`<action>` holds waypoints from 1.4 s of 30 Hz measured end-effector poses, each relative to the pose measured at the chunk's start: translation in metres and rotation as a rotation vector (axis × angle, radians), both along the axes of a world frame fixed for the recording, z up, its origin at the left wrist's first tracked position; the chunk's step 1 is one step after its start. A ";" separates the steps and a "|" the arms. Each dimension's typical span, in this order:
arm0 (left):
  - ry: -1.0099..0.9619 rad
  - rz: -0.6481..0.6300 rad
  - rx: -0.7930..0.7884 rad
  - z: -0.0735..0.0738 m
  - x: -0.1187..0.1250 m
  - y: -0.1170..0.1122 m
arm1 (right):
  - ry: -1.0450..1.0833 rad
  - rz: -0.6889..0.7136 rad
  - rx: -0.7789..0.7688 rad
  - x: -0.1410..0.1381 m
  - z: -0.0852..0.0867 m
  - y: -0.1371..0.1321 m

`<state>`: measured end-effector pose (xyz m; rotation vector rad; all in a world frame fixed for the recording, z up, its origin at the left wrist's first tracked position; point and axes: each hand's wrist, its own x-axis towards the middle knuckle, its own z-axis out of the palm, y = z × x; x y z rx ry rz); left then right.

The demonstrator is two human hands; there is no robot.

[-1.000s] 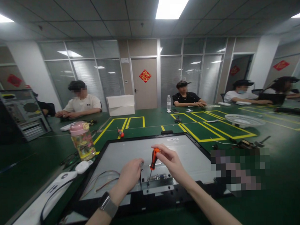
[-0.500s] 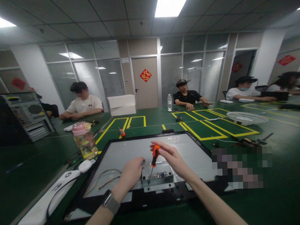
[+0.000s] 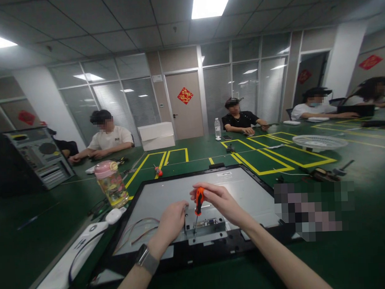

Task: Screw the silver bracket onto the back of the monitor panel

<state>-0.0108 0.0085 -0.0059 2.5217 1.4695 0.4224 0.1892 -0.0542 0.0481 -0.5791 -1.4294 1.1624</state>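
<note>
Head view: the orange and black screwdriver (image 3: 199,199) stands nearly upright, its handle at the right hand's (image 3: 224,200) fingertips and its shaft running down from them. The long axis is tilted a little, so that the tip sits lower, slightly leftward and closer to the wearer than the handle. The right fingers and thumb are curled around the upper handle, gripping it. That hand is the nearer to the tool; the left hand (image 3: 172,221) sits just left of the shaft, not touching the handle.

Below the right fingers, the tip reaches the left part of a metal bracket (image 3: 211,234) with connectors along it; whether it is seated in a screw head is too small to tell. The left fingers are bent in at the bracket's upper left corner; I cannot tell whether they pinch it or only rest there.

Under both sets of fingers lies a flat grey panel (image 3: 169,194) with a black frame. Left of the left fingers, loose thin wires curve over it. Farther left, off the panel, are a pink-lidded bottle (image 3: 112,187) and a long white device (image 3: 70,258). Well beyond the fingers, across the green table (image 3: 222,280), stands a white box (image 3: 157,135), with co-workers seated behind.
</note>
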 end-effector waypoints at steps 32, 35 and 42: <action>0.026 0.002 0.019 0.002 0.001 -0.001 | 0.152 0.037 -0.120 0.000 -0.009 0.007; 0.033 -0.005 0.012 0.002 0.001 -0.002 | 0.131 -0.054 -0.114 0.000 -0.012 0.010; 0.032 -0.003 0.018 0.003 0.001 -0.004 | 0.142 0.042 -0.138 0.000 -0.008 0.007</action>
